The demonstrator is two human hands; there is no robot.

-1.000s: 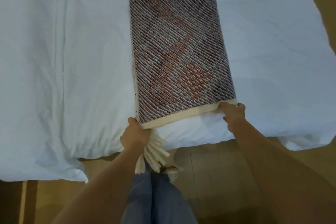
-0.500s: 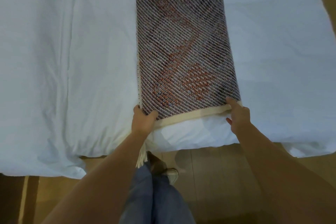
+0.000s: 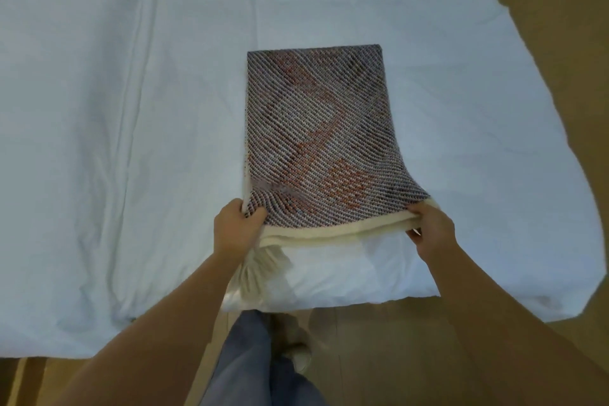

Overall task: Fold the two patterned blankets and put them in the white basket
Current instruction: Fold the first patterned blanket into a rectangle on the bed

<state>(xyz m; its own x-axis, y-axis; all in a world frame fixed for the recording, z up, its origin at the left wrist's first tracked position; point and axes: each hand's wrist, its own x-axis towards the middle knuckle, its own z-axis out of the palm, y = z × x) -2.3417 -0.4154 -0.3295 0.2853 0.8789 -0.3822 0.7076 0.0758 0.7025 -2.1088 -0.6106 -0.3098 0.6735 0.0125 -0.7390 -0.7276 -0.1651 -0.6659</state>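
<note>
Standing at the foot of the bed, jeans (image 3: 244,356) and one shoe (image 3: 298,359) over the wooden floor (image 3: 379,339), the person reaches forward with both arms. Left hand (image 3: 235,231) is clamped on the near left corner of the patterned blanket (image 3: 316,128), thumb on top, fingers tucked underneath. Right hand (image 3: 431,229) pinches the near right corner, right on the cream border (image 3: 329,231). That near edge is raised off the white sheet (image 3: 115,109) and sags a little between the two grips, with the fringe (image 3: 260,269) dangling below the left hand.

Beyond the hands, the blanket lies as a narrow rectangle, already several layers thick by the look of that stacked border, its far end flat on the bed and square. I'd call this mid-fold: the long folds look done, and lifting the near end reads like the start of bringing it over toward the far end. So, one blanket partly folded, not yet finished, and nothing in a basket.

Now the gaps. The second patterned blanket is nowhere in view, so its state can't be told. The white basket isn't in view either. The fingers under the cloth are hidden, and exactly how many layers each hand holds is too blurred to count. The bed's far side runs off the top.
</note>
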